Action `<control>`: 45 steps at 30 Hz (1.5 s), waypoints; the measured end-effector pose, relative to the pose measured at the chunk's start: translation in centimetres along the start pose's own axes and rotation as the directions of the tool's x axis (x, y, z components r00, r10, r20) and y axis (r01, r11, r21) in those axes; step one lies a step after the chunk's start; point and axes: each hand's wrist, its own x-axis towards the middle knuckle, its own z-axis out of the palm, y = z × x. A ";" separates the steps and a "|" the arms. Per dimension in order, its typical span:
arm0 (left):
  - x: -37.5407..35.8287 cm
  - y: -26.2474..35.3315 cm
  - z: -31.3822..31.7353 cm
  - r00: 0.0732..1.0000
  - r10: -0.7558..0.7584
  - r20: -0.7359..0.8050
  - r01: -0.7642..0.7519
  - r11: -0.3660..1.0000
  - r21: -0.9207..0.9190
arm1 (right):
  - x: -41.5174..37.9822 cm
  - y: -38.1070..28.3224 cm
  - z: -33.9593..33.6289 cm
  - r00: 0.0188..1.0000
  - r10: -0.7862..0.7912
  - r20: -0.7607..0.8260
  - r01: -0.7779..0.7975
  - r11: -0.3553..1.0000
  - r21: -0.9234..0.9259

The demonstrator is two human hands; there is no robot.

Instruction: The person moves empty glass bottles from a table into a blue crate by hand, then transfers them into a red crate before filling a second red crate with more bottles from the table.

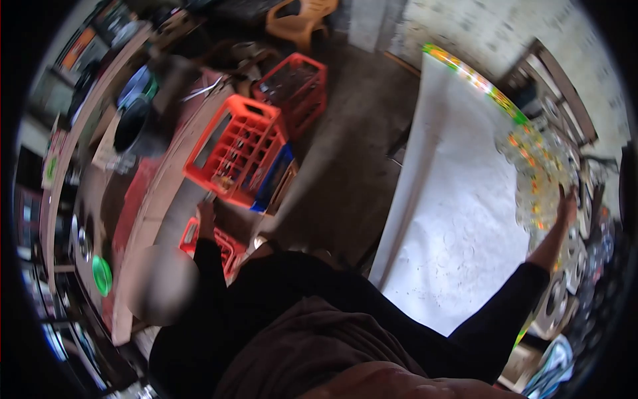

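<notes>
My right hand (567, 207) reaches out to the right, beside the edge of a clear plastic sheet with orange and yellow flowers (537, 174). Its fingers look apart. The sheet overlaps a large white sheet (458, 173) whose far edge carries a bright green, red and yellow printed band. My left hand (205, 216) is low on the left, just below a red bottle crate (232, 149) with many compartments. Its fingers are blurred, and a small greyish thing shows at their tips; I cannot tell whether they hold it.
Another red crate (292, 86) stands behind, and one more (229, 249) sits low by my left arm. A wooden counter (156, 199) runs along the left, with a dark bucket (136, 126) and a green bowl (102, 275). An orange chair (302, 20) is at the back.
</notes>
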 end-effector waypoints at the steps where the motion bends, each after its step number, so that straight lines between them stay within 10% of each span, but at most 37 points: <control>1: -1.4 0.1 0.2 0.993 0.060 -0.103 -0.048 0.992 0.113 | -0.3 -0.8 -1.2 0.998 0.030 0.057 -0.028 0.999 -0.037; 16: -10.5 5.3 5.9 0.988 -0.090 -0.128 0.101 0.992 0.081 | -6.5 -14.8 -14.4 0.991 -0.097 0.088 0.094 0.995 0.037; 21: -3.1 3.8 5.5 0.991 -0.063 -0.120 0.085 0.977 0.194 | -11.2 -25.9 -24.2 0.865 -0.446 -0.231 0.498 0.819 0.283; 26: -1.5 7.0 4.9 0.918 0.334 -0.212 -0.221 0.878 0.424 | -17.4 -41.4 -30.4 0.898 -0.441 -0.015 0.285 0.554 0.782; 30: 1.3 8.6 4.0 0.951 0.294 -0.100 -0.215 0.856 0.470 | -22.9 -54.4 -32.4 0.796 -0.578 -0.182 0.419 0.309 0.854; 41: 0.2 12.1 2.6 0.922 0.359 0.143 -0.372 0.723 0.582 | -36.6 -81.0 -29.0 0.665 -0.707 -0.243 0.486 0.162 0.859; 45: -3.1 17.5 4.3 0.756 0.606 0.248 -0.628 0.566 0.534 | -40.6 -85.9 -26.3 0.592 -0.756 -0.281 0.481 0.052 0.875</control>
